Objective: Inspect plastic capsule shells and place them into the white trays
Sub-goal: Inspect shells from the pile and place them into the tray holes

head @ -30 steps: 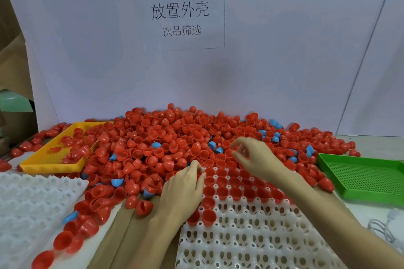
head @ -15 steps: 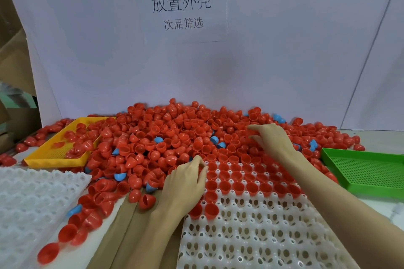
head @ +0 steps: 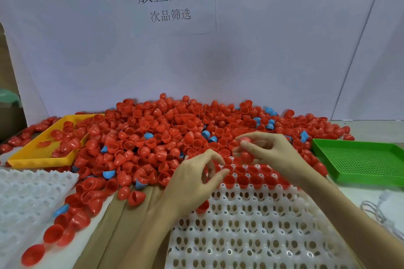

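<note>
A big heap of red capsule shells [head: 166, 129], with a few blue ones [head: 108, 174], covers the back of the table. The white tray [head: 251, 231] in front of me has red shells [head: 255, 180] seated open side up in its far rows. My left hand [head: 194, 181] hovers over the tray's far left corner, thumb and forefinger curled round a red shell [head: 228, 168] there. My right hand [head: 271, 150] is raised above the far rows; it pinches one red shell [head: 244, 140] at the fingertips and holds another [head: 248, 156] below it.
A second white tray [head: 26, 198] lies at the left. A yellow tray [head: 41, 155] at the back left holds some red shells. A green tray [head: 360, 160] sits at the right, with a white cable [head: 376, 209] in front of it. Loose shells trail along the brown cardboard [head: 122, 220].
My right hand drew back from the heap with red shells in its fingers. My left hand lifted off the tray edge and curled its thumb and forefinger.
</note>
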### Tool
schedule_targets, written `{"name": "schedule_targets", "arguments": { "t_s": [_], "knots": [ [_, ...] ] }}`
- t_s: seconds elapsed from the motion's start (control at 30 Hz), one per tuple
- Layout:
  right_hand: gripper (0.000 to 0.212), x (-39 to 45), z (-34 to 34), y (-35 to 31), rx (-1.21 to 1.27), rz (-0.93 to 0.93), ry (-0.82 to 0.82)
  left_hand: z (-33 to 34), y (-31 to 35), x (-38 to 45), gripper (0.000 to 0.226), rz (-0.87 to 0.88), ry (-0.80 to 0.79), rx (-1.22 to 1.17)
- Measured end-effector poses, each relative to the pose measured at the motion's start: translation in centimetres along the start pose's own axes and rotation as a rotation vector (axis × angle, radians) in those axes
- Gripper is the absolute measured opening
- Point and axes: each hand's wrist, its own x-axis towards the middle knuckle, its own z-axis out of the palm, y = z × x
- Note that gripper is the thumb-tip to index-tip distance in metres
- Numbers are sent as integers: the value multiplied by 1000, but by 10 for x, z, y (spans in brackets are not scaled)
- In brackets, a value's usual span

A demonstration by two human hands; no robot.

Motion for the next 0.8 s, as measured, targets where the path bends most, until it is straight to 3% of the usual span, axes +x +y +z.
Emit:
{"name": "schedule_targets", "arguments": {
  "t_s": [0.13, 0.33, 0.43, 0.6, 0.8],
  "knots": [
    [24, -17, 13, -3, -17, 133, -181, 5, 7, -1, 41, 0, -88, -90],
    [45, -26, 15, -3, -109, 201, -196, 11, 18, -4, 74, -60, -174, -284],
    [60, -30, 16, -2, -94, 199, -164, 14, 24, -4, 61, -72, -137, -355],
    [57, -37, 15, -6, -69, 122, -218, 10, 27, 1, 23, -223, -78, -669],
    [50, -40, 13, -7, -42, 23, -242, 5, 28, 4, 44, -371, -61, -771]
  ]
}}
